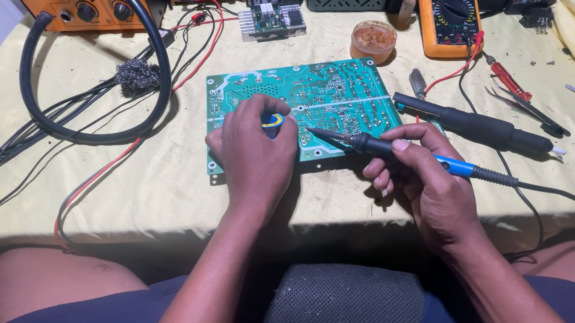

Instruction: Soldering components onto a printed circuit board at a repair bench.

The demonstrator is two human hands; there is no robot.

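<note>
Yellow cloth (153, 181) covers the workbench, and on it, near the front edge, lies a green circuit board (309, 102) with its solder side up. The left hand (255, 154) rests on the board's near left part, fingers curled around a small blue and yellow tool (274, 122) whose tip stands on the board; what kind of tool it is cannot be told. The right hand (426, 189) grips a blue and black soldering iron (391, 149) like a pen, fingers closed on its black grip, the tip lying over the board just beside the left hand's tool.

To do this well, I judge that the iron's tip should touch only the 1 joint worked on, with the heel of the right hand braced on the cloth for steadiness and the left hand pinning the board flat.

Room is tight to the right: a black hot-air handle (478, 126) lies just beyond the iron, and the iron's cord (568, 196) trails off toward the right edge. To the left, a thick black hose (158, 87) loops beside the board, with red and black leads (91, 181) running over the front edge. The near strip of cloth between board and edge is the best place for the wrists.
</note>
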